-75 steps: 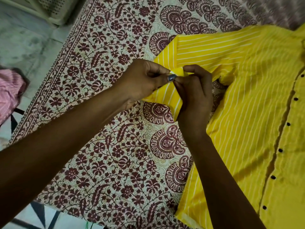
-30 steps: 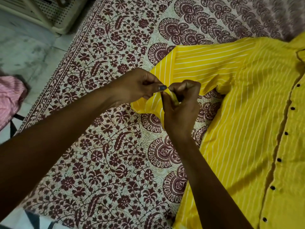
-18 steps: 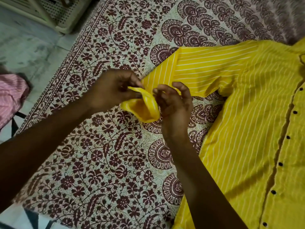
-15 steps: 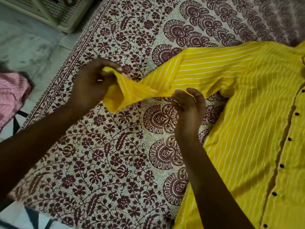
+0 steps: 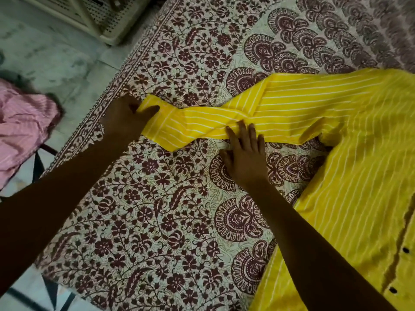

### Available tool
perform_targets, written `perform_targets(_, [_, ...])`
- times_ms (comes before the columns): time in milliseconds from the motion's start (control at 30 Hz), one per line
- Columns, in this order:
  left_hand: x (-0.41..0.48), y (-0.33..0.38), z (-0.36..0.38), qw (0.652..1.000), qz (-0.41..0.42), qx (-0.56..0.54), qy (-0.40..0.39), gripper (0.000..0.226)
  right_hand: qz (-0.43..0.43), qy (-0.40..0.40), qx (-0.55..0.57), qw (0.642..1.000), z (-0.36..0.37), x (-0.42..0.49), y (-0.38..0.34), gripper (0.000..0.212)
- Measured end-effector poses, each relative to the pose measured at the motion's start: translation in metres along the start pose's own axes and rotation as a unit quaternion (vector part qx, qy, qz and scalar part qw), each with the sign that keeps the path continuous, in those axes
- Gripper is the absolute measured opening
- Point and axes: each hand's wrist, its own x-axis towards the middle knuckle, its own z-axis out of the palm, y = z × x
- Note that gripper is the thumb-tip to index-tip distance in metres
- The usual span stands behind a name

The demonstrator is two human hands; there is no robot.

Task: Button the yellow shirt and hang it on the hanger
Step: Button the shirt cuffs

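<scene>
The yellow shirt (image 5: 350, 167) with thin white stripes lies flat on a patterned bedspread, its front placket with small black buttons (image 5: 405, 250) at the right edge. Its sleeve (image 5: 224, 122) stretches out to the left, twisted near the middle. My left hand (image 5: 125, 117) pinches the cuff end of the sleeve between thumb and fingers near the bedspread's border. My right hand (image 5: 244, 153) lies flat with straight fingers, its fingertips pressing on the sleeve's lower edge. No hanger is in view.
The maroon floral bedspread (image 5: 157, 209) covers the bed. Its left edge drops to a pale tiled floor (image 5: 56, 63). A pink striped cloth (image 5: 20, 129) lies on the floor at left. A cream perforated plastic rack (image 5: 101, 16) stands at the top left.
The folded sleeve has been pulled out straight to the left. My left hand carried the cuff outward and down onto the bedspread. My right hand let go and flattened onto the sleeve.
</scene>
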Motion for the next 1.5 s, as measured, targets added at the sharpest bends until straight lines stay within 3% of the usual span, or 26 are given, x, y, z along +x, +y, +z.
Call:
perform_targets(67, [0.006, 0.000, -0.004, 0.998, 0.052, -0.028, 0.015, 0.027, -0.007, -0.006, -0.029, 1.000, 0.005, -0.004, 0.003, 0.060])
perform_targets(133, [0.011, 0.001, -0.008, 0.983, 0.110, -0.145, 0.015, 0.005, -0.010, -0.005, -0.045, 0.999, 0.006, -0.005, 0.005, 0.060])
perform_targets(200, [0.019, 0.003, -0.015, 0.964, 0.143, -0.226, 0.004, 0.016, -0.006, 0.005, -0.046, 0.999, 0.007, -0.006, 0.004, 0.059])
perform_targets(333, [0.058, -0.020, -0.027, 0.972, 0.130, -0.187, -0.050, 0.073, -0.006, 0.018, -0.041, 0.999, 0.008, -0.008, 0.004, 0.058])
perform_targets(400, [0.077, -0.035, -0.030, 0.973, 0.112, -0.191, -0.071, 0.088, -0.006, 0.027, -0.052, 0.998, 0.007, -0.009, 0.004, 0.057])
perform_targets(500, [0.088, -0.038, -0.023, 0.995, 0.082, -0.046, -0.040, 0.070, -0.001, 0.037, -0.065, 0.997, 0.007, -0.010, 0.003, 0.058])
perform_targets(633, [0.084, -0.031, -0.007, 0.999, 0.024, -0.021, 0.021, 0.044, 0.019, 0.042, -0.058, 0.997, 0.005, -0.009, 0.004, 0.060])
perform_targets(800, [0.078, -0.039, 0.005, 0.995, -0.006, 0.013, 0.096, 0.050, 0.025, 0.048, -0.058, 0.997, 0.005, -0.009, 0.003, 0.061])
perform_targets(900, [0.085, -0.054, -0.001, 0.985, -0.027, -0.048, 0.162, 0.053, 0.027, 0.053, -0.057, 0.997, 0.007, -0.009, 0.004, 0.062])
perform_targets(1033, [0.090, -0.064, -0.007, 0.990, -0.020, -0.012, 0.140, 0.073, 0.026, 0.052, -0.042, 0.997, 0.006, -0.010, 0.004, 0.061])
perform_targets(1100, [0.100, -0.051, 0.001, 0.994, -0.043, -0.043, 0.095, 0.082, 0.026, 0.053, -0.037, 0.998, 0.006, -0.010, 0.004, 0.061])
perform_targets(1200, [0.116, -0.030, 0.012, 0.996, -0.073, 0.017, 0.040, 0.070, 0.028, 0.054, -0.032, 0.998, 0.006, -0.010, 0.004, 0.060])
perform_targets(1300, [0.117, -0.024, 0.009, 0.991, -0.050, 0.014, 0.122, 0.042, 0.028, 0.052, -0.030, 0.998, 0.006, -0.009, 0.003, 0.060])
perform_targets(1400, [0.113, -0.036, 0.008, 0.990, -0.043, 0.006, 0.132, 0.038, 0.028, 0.056, -0.033, 0.998, 0.007, -0.009, 0.003, 0.060])
perform_targets(1500, [0.110, -0.034, 0.008, 0.980, -0.057, 0.078, 0.176, 0.039, 0.029, 0.055, -0.036, 0.997, 0.007, -0.010, 0.004, 0.060])
